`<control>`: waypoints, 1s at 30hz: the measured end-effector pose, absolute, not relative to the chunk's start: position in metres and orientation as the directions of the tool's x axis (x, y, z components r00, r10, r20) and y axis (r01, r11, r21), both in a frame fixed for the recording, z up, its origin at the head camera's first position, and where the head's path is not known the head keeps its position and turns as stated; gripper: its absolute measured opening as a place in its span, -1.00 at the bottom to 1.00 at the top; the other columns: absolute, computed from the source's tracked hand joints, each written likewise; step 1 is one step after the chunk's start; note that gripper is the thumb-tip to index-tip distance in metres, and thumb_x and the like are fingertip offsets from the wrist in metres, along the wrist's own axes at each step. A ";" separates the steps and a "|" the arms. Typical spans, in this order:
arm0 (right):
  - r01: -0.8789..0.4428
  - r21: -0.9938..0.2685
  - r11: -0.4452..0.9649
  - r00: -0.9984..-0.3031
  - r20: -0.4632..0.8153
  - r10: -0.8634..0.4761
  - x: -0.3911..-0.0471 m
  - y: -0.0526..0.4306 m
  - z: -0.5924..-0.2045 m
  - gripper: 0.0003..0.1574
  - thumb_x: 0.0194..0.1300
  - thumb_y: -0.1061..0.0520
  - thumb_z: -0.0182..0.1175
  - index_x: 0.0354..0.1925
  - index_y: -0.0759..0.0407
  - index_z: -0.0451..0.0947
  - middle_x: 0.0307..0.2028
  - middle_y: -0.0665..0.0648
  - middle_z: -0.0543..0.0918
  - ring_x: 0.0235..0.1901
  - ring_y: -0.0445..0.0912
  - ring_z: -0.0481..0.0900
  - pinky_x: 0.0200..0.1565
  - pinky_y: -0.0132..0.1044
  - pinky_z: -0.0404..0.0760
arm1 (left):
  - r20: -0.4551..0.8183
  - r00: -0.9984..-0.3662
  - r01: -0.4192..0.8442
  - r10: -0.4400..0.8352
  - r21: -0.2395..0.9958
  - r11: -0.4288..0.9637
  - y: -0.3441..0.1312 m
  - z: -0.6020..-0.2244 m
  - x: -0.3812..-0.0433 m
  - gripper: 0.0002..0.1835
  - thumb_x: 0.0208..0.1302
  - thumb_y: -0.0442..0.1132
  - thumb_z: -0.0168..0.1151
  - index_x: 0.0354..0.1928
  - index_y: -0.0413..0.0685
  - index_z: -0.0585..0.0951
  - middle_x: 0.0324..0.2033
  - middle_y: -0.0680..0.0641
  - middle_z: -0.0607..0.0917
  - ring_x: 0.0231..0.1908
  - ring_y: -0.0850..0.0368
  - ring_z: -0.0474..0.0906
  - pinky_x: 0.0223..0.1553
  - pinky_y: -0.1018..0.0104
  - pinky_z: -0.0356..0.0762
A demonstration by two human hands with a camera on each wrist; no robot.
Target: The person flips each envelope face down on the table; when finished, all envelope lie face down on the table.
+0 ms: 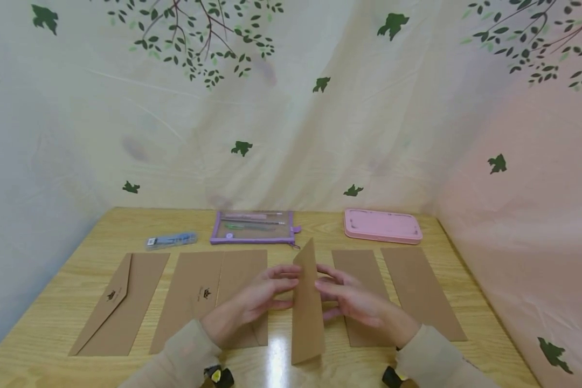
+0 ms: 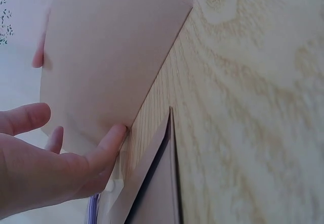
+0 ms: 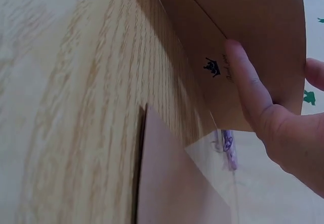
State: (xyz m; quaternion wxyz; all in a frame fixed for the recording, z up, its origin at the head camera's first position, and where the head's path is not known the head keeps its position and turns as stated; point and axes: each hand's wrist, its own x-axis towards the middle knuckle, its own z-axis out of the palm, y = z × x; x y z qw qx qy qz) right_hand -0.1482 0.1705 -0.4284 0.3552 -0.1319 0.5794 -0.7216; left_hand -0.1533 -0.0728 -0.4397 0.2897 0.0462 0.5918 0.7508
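Note:
A brown kraft envelope [image 1: 307,307] stands upright on its long edge between the hands. In the head view my left hand [image 1: 259,296] touches its left face with extended fingers; one fingertip meets the lower edge in the left wrist view. On the other side is my right hand [image 1: 356,299], its fingers loosely spread against the paper. The right wrist view shows a fingertip [image 3: 235,47] on the flap side near a printed crown [image 3: 211,67]. Flat to the left lie an envelope with a pointed flap [image 1: 121,307] and another with a crown print [image 1: 186,296].
Two more brown envelopes [image 1: 361,269] [image 1: 422,293] lie flat on the right of the wooden table [image 1: 485,323]. Along the back are a blue pen pack [image 1: 171,240], a purple-edged mesh pouch [image 1: 252,240] and a pink tin case [image 1: 383,225]. A patterned curtain [image 1: 291,118] surrounds the table.

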 end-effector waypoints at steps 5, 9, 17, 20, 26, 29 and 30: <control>0.349 -0.934 -0.081 -0.721 -0.212 -0.660 -0.148 0.175 -0.431 -0.04 0.56 0.12 0.06 0.58 0.34 -0.29 0.27 0.35 0.43 0.12 0.10 0.58 0.00 0.10 0.69 | -0.270 -0.835 -0.371 0.480 0.920 -0.127 -0.075 -0.439 -0.153 -0.47 0.41 -0.29 0.20 0.35 -0.30 0.38 0.30 -0.26 0.44 0.24 -0.18 0.45 0.25 -0.15 0.47; 0.351 -0.933 -0.078 -0.715 -0.213 -0.666 -0.150 0.177 -0.434 -0.09 0.57 0.13 0.05 0.58 0.33 -0.23 0.14 0.29 0.58 0.01 0.09 0.65 -0.04 0.08 0.71 | -0.269 -0.837 -0.365 0.476 0.923 -0.120 -0.075 -0.440 -0.153 -0.46 0.42 -0.29 0.20 0.36 -0.32 0.36 0.30 -0.27 0.45 0.25 -0.19 0.44 0.25 -0.16 0.46; 0.331 -0.943 -0.034 -0.714 -0.227 -0.662 -0.151 0.181 -0.435 -0.08 0.56 0.09 0.07 0.57 0.35 -0.19 -0.03 0.25 0.67 -0.15 0.05 0.70 -0.15 0.00 0.75 | -0.268 -0.839 -0.351 0.474 0.931 -0.095 -0.077 -0.440 -0.153 -0.45 0.42 -0.26 0.21 0.36 -0.32 0.37 0.26 -0.26 0.49 0.27 -0.21 0.43 0.27 -0.17 0.44; 0.328 -0.945 -0.015 -0.720 -0.240 -0.651 -0.152 0.182 -0.436 -0.06 0.56 0.08 0.08 0.57 0.36 -0.22 -0.03 0.24 0.66 -0.18 0.04 0.70 -0.19 -0.05 0.76 | -0.268 -0.838 -0.348 0.475 0.933 -0.088 -0.077 -0.440 -0.152 -0.45 0.42 -0.25 0.21 0.36 -0.31 0.37 0.26 -0.24 0.49 0.27 -0.20 0.42 0.28 -0.18 0.42; 0.317 -0.948 -0.007 -0.721 -0.236 -0.652 -0.153 0.184 -0.434 -0.11 0.56 0.10 0.08 0.56 0.34 -0.15 -0.01 0.28 0.65 -0.19 0.06 0.71 -0.21 -0.03 0.76 | -0.266 -0.834 -0.350 0.484 0.933 -0.090 -0.079 -0.440 -0.153 -0.45 0.42 -0.25 0.21 0.37 -0.30 0.37 0.27 -0.24 0.49 0.27 -0.19 0.42 0.28 -0.17 0.42; 0.302 -0.953 -0.002 -0.723 -0.228 -0.653 -0.154 0.185 -0.434 -0.18 0.56 0.10 0.08 0.54 0.32 -0.06 -0.02 0.30 0.64 -0.20 0.07 0.71 -0.23 -0.03 0.76 | -0.270 -0.832 -0.357 0.485 0.929 -0.096 -0.081 -0.440 -0.153 -0.44 0.42 -0.25 0.21 0.37 -0.30 0.36 0.28 -0.25 0.47 0.28 -0.19 0.41 0.28 -0.18 0.42; 0.298 -0.955 0.001 -0.724 -0.227 -0.651 -0.154 0.185 -0.434 -0.21 0.56 0.10 0.08 0.53 0.32 -0.03 -0.02 0.30 0.63 -0.20 0.07 0.71 -0.24 -0.03 0.76 | -0.274 -0.831 -0.362 0.484 0.927 -0.098 -0.082 -0.440 -0.153 -0.44 0.42 -0.25 0.21 0.38 -0.30 0.36 0.27 -0.25 0.47 0.28 -0.19 0.40 0.28 -0.18 0.43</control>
